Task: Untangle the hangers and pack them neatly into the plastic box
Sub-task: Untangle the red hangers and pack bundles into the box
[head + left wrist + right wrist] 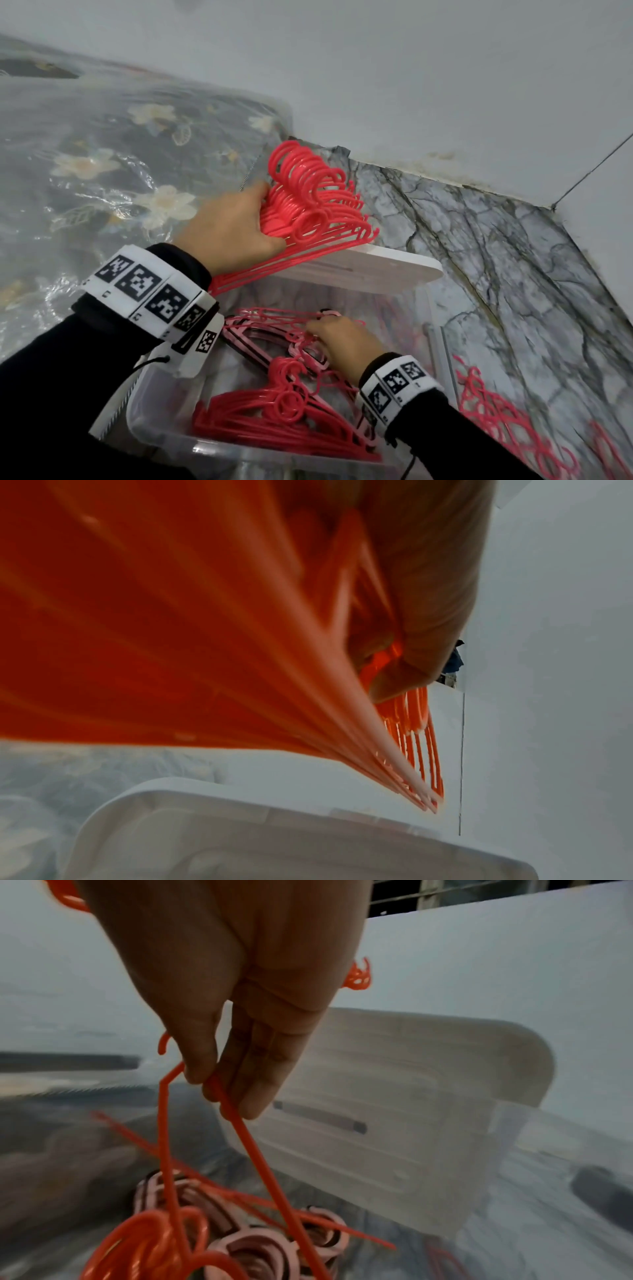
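My left hand (pixel 270 219) grips a thick bundle of red hangers (pixel 308 195) by their necks, hooks up, above the white lid (pixel 370 270) of the clear plastic box (pixel 150 421). In the left wrist view the red hangers (pixel 171 615) fill the frame beside my thumb (pixel 428 588). My right hand (pixel 317 330) reaches into the box. There it pinches one thin red hanger (pixel 164 1137) between thumb and fingers (pixel 250 1104), above pink hangers (pixel 253 1245). A neat stack of red hangers (pixel 284 418) lies in the near end of the box, pink hangers (pixel 270 325) at the far end.
More tangled red hangers (pixel 513 428) lie on the marble-patterned floor (pixel 513 274) right of the box. Floral bedding in clear plastic wrap (pixel 102 154) rises on the left. A white wall (pixel 411 85) closes the back, and the lid leans open at the box's far side.
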Tool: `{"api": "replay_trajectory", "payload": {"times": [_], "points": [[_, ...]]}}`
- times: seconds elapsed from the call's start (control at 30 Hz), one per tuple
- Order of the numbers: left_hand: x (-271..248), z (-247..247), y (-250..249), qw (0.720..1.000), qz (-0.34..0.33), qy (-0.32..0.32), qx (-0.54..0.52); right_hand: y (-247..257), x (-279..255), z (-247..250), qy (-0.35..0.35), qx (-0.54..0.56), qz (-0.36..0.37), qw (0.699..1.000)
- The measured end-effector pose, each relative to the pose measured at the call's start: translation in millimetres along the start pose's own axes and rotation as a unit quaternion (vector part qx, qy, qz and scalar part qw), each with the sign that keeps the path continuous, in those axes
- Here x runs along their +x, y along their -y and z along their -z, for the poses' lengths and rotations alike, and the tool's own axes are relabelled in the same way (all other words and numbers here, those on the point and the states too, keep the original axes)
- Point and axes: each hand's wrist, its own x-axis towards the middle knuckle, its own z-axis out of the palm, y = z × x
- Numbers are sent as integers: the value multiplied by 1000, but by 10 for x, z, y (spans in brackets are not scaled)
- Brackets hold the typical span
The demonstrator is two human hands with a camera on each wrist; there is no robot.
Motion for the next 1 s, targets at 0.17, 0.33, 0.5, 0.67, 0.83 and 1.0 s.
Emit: {"api": "replay_trajectory", "payload": {"times": [0.17,0.33,0.5,0.67,0.83,1.0], "points": [[18,-2,0,1000,20,-16,-5,97,-20,116,-57,-26,-16,998],[48,20,36,998,31,-41,-38,-36,-84,503,-150,30,-57,987],[49,19,32,997,44,-49,-36,-229,-193,619,-152,61,-81,983],[45,5,-14,998,36,-36,-44,-71,-45,316,-78,32,-48,995],[38,-39,-46,999,24,-23,-40,223,43,-13,-5,-11,0,1000],[48,-28,3,999,19,-26,-37,235,15,114,-50,-24,-14,998]]}}
